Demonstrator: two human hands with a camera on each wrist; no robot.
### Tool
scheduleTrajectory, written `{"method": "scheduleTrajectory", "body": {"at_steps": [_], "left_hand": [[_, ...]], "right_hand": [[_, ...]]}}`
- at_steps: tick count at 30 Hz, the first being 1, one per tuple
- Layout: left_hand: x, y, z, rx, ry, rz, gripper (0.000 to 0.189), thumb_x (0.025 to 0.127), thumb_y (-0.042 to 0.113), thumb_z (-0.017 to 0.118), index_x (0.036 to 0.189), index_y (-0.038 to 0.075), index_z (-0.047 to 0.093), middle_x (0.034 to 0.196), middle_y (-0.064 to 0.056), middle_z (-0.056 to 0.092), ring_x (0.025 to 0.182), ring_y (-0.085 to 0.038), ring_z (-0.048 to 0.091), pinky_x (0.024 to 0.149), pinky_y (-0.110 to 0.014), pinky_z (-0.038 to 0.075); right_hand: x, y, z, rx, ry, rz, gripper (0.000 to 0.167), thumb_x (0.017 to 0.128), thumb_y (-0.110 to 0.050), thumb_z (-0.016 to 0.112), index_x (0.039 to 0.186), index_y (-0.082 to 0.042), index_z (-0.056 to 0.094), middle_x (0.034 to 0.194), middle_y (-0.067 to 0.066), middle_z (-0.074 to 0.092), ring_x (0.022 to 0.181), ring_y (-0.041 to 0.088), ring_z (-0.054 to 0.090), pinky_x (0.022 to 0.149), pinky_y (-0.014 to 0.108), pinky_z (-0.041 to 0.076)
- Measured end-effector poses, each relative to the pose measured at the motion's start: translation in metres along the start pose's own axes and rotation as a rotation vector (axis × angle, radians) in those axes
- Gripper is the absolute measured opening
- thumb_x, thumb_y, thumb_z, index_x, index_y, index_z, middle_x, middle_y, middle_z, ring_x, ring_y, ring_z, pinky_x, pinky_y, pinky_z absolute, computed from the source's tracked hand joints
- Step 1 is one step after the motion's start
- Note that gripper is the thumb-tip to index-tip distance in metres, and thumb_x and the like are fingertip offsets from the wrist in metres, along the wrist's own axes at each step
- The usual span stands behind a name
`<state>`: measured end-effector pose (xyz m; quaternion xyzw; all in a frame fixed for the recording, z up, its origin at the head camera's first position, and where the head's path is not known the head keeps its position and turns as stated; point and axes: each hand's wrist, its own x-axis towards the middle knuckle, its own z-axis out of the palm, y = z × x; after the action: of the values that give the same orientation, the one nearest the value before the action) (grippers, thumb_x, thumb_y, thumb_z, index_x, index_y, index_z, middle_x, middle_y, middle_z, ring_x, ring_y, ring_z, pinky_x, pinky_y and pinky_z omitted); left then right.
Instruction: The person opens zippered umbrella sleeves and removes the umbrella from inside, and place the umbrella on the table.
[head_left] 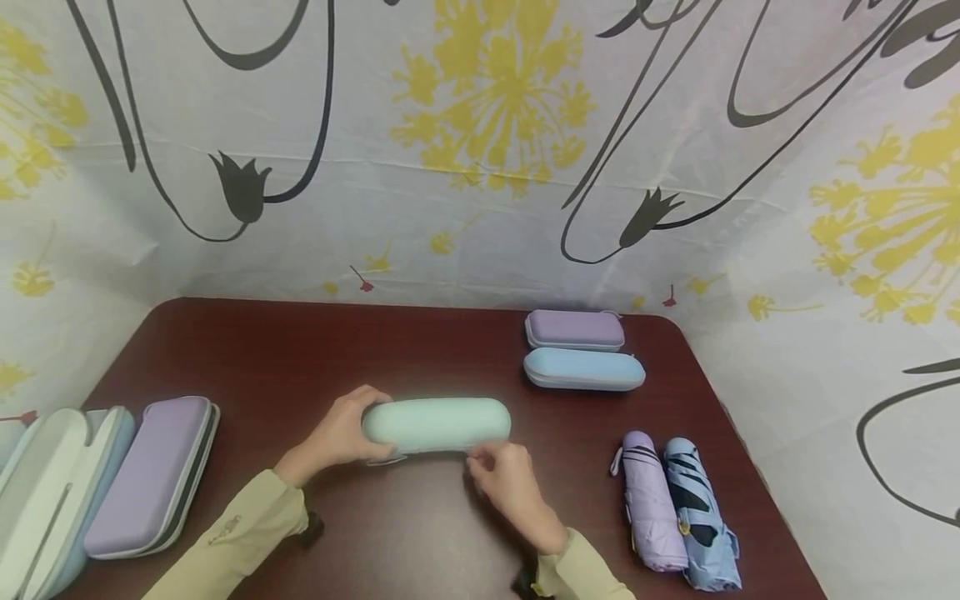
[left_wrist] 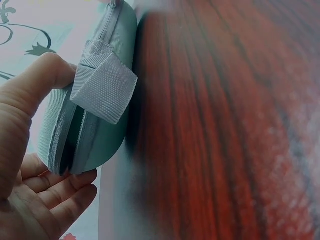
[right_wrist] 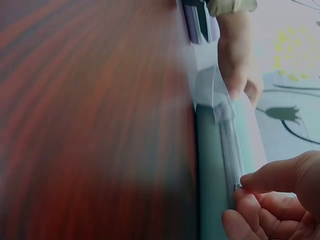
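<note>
A mint green zip case lies on the dark red-brown table, its long side toward me. My left hand grips its left end, thumb on the near side by a pale fabric loop. In the left wrist view, the zip edges gap apart around that end. At the case's near right edge, my right hand pinches the zip's small pull between thumb and index finger. The right wrist view shows zip teeth joined between the loop and those fingertips. The pull itself is mostly hidden.
At back right lie a purple case and a light blue case. Two folded umbrellas, lilac and blue, lie at right. On the left are a purple case and an open pale case. A patterned cloth hangs behind.
</note>
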<state>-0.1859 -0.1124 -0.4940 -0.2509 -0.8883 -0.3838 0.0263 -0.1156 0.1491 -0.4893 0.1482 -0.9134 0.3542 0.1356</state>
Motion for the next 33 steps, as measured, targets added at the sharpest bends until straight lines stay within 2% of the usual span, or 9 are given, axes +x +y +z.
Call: {"method": "scheduleTrajectory", "body": {"at_steps": [4,11,18,24,26,28,31,33], "left_hand": [[0.0,0.0,0.0,0.001,-0.004,-0.004,0.06,0.058,0.027,0.084,0.109,0.004,0.062,0.102,-0.002,0.06,0.088,-0.018,0.057,0.071,-0.035,0.05],[-0.001,-0.001,0.0,-0.002,0.015,0.014,0.06,0.056,0.026,0.085,0.107,0.004,0.063,0.1,-0.002,0.06,0.086,-0.018,0.058,0.069,-0.033,0.05],[0.0,-0.003,0.001,-0.006,0.008,0.02,0.059,0.057,0.026,0.085,0.107,0.005,0.062,0.1,-0.002,0.06,0.086,-0.017,0.058,0.07,-0.032,0.05],[-0.001,-0.002,0.0,-0.004,-0.002,0.02,0.06,0.058,0.027,0.085,0.109,0.004,0.062,0.101,-0.003,0.06,0.087,-0.018,0.057,0.069,-0.033,0.05],[-0.002,-0.001,0.0,-0.007,-0.007,0.013,0.06,0.059,0.026,0.084,0.109,0.004,0.061,0.102,-0.003,0.059,0.088,-0.018,0.057,0.07,-0.033,0.05],[-0.002,0.0,0.001,-0.016,-0.008,0.011,0.06,0.059,0.025,0.084,0.11,0.004,0.061,0.102,-0.003,0.059,0.089,-0.019,0.057,0.071,-0.034,0.05],[-0.003,0.0,0.002,-0.019,0.001,0.018,0.06,0.059,0.024,0.084,0.111,0.004,0.06,0.103,-0.003,0.059,0.09,-0.019,0.057,0.071,-0.035,0.051],[-0.004,0.0,0.002,-0.022,0.007,0.024,0.061,0.059,0.024,0.085,0.111,0.004,0.06,0.103,-0.003,0.059,0.09,-0.019,0.057,0.072,-0.035,0.051]], "right_hand": [[0.003,-0.009,0.007,-0.015,-0.026,-0.01,0.005,0.074,0.001,0.072,0.077,-0.004,0.071,0.066,0.001,0.067,0.049,0.0,0.056,0.053,0.014,0.045],[0.01,-0.022,0.019,-0.077,-0.071,-0.055,0.005,0.073,0.0,0.073,0.076,-0.004,0.071,0.071,0.002,0.068,0.065,0.009,0.063,0.06,0.021,0.05],[0.013,-0.034,0.03,-0.071,-0.087,-0.088,0.007,0.072,0.001,0.073,0.077,-0.003,0.071,0.074,0.005,0.069,0.071,0.012,0.064,0.063,0.022,0.051],[0.015,-0.032,0.032,-0.092,-0.094,-0.12,0.007,0.072,0.0,0.073,0.077,-0.004,0.071,0.074,0.004,0.07,0.07,0.012,0.065,0.063,0.021,0.051],[0.016,-0.029,0.029,-0.075,-0.092,-0.154,0.008,0.072,0.001,0.073,0.078,-0.004,0.071,0.075,0.004,0.07,0.071,0.012,0.065,0.065,0.021,0.052],[0.018,-0.025,0.023,-0.043,-0.054,-0.2,0.01,0.072,0.002,0.073,0.079,-0.005,0.071,0.077,0.004,0.07,0.072,0.013,0.066,0.067,0.022,0.052],[0.026,-0.015,0.008,-0.017,0.064,-0.27,0.014,0.071,0.003,0.073,0.082,-0.004,0.071,0.079,0.005,0.069,0.075,0.016,0.065,0.068,0.025,0.052],[0.033,-0.006,-0.001,-0.024,0.131,-0.259,0.017,0.07,0.0,0.075,0.086,-0.003,0.07,0.082,0.006,0.067,0.078,0.018,0.063,0.069,0.028,0.052]]}}
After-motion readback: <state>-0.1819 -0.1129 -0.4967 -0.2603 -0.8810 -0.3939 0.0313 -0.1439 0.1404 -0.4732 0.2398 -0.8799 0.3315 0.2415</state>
